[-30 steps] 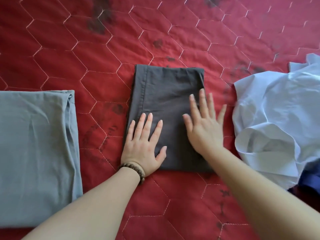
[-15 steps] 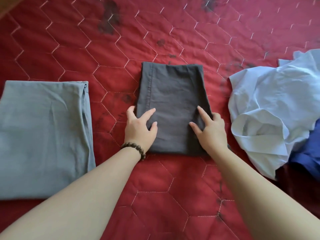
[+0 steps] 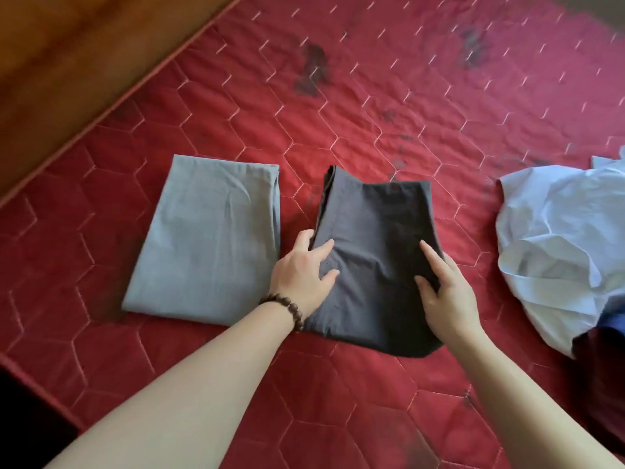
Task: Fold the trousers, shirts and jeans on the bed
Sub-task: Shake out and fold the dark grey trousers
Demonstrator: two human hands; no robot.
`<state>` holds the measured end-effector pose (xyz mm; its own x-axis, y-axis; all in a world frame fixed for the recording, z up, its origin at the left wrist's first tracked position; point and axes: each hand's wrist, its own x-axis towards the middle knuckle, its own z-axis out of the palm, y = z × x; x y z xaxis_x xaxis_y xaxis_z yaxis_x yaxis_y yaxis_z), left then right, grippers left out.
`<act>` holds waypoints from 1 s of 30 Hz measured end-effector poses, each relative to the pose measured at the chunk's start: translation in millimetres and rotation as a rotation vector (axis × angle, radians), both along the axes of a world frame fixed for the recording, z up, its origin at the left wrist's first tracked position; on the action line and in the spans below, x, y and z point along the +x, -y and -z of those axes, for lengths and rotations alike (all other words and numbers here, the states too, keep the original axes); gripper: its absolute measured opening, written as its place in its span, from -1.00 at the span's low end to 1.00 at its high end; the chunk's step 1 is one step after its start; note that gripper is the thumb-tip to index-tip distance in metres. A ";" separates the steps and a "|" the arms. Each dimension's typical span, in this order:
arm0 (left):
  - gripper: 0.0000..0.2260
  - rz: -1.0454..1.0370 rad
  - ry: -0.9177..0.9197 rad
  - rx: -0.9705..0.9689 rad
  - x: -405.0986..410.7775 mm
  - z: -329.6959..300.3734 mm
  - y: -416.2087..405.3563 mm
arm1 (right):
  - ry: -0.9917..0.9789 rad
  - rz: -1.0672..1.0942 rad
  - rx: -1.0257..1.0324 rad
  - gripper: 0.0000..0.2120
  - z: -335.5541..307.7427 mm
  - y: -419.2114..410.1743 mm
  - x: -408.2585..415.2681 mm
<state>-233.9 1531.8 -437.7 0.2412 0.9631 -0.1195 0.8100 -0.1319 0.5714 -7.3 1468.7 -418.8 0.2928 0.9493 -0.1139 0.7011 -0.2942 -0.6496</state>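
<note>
both grips, left hand (image 3: 301, 272) and right hand (image 3: 446, 292), clasp the folded dark trousers' (image 3: 375, 231) side edges.

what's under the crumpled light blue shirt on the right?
A darker blue garment pokes out beneath the light blue shirt's lower edge, resting on the red quilt. What kind of garment it is and how far it extends are hidden by the shirt and frame edge.

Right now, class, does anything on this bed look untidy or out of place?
Yes. The pale blue shirt lies crumpled in a heap at the right, unfolded, unlike the flat grey trousers. Dark blotches also mark the red quilt.
</note>
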 end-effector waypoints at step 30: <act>-0.48 -0.231 -0.259 -0.017 -244.2 40.2 -23.8 | 0.005 -0.187 -0.246 -0.41 60.6 -51.2 -238.9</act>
<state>-478.0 1555.6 -477.9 -0.0238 0.9861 -0.1644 0.9358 0.0798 0.3433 -246.2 1519.8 -479.4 0.1168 0.9308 -0.3463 0.7609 -0.3080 -0.5711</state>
